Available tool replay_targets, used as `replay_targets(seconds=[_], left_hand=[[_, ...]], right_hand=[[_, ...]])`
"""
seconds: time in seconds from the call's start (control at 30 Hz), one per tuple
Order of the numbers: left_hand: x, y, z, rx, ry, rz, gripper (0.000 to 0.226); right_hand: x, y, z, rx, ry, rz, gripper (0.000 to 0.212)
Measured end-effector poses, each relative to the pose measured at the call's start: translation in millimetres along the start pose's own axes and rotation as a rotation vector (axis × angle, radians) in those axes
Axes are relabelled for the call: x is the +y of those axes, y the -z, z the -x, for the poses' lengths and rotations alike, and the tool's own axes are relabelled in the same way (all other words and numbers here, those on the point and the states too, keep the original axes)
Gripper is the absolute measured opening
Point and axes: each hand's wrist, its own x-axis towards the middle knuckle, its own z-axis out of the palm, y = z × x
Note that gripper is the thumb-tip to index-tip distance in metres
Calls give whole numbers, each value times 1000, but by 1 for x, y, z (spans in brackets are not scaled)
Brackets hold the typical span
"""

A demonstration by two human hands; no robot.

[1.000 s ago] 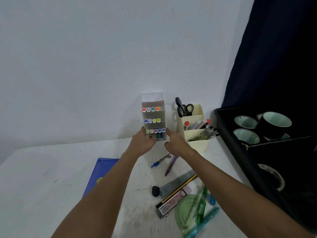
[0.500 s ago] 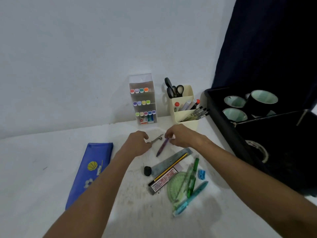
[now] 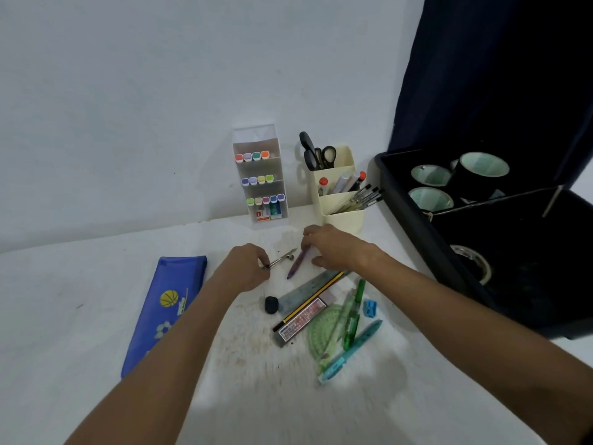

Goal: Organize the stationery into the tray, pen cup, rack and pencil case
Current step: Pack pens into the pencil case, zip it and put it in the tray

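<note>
My left hand (image 3: 246,267) pinches the end of a small metal compass (image 3: 283,258) lying on the white table. My right hand (image 3: 333,246) holds the top of a purple pen (image 3: 297,266) beside it. Against the wall stand a clear marker rack (image 3: 260,175) with coloured markers and a cream pen cup (image 3: 340,191) holding scissors and pens. A blue pencil case (image 3: 163,311) lies at the left. In front of my hands lie a ruler (image 3: 305,290), a striped pencil (image 3: 313,298), a black eraser (image 3: 271,304), a lead box (image 3: 300,324), a green protractor (image 3: 324,335), green and teal pens (image 3: 353,322) and a blue sharpener (image 3: 370,308).
A black tray (image 3: 426,220) at the right holds tape rolls (image 3: 481,170) and stands close to the pen cup. A dark curtain (image 3: 500,75) hangs behind it. The wall runs right behind the rack and cup.
Both hands left the marker rack at the wall and came down to the table. The left now pinches the compass and the right holds the purple pen.
</note>
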Motion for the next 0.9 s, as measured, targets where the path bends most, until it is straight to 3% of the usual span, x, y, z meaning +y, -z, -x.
replay_targets(seconds=[0.2,0.3,0.57,0.67,0.77,0.9], left_hand=[[17,-5,11,134,-29,20,40],[27,-9,20,154,-75,35,38],[41,-21,50,80,-137,10,28],[46,-23,58,24,-110,-90,22],[47,-29,62,-64,-61,-235,31],[48,-32,61,-56,-28,-221,21]], right_hand=[[-5,-2,4,32,4,-9,36],[-5,-3,11,28,22,28,21],[2,-20,46,116,-94,-80,36],[7,-24,59,179,-142,-134,29],[8,-29,68,115,-110,-134,22],[6,-34,73,145,-131,-167,22]])
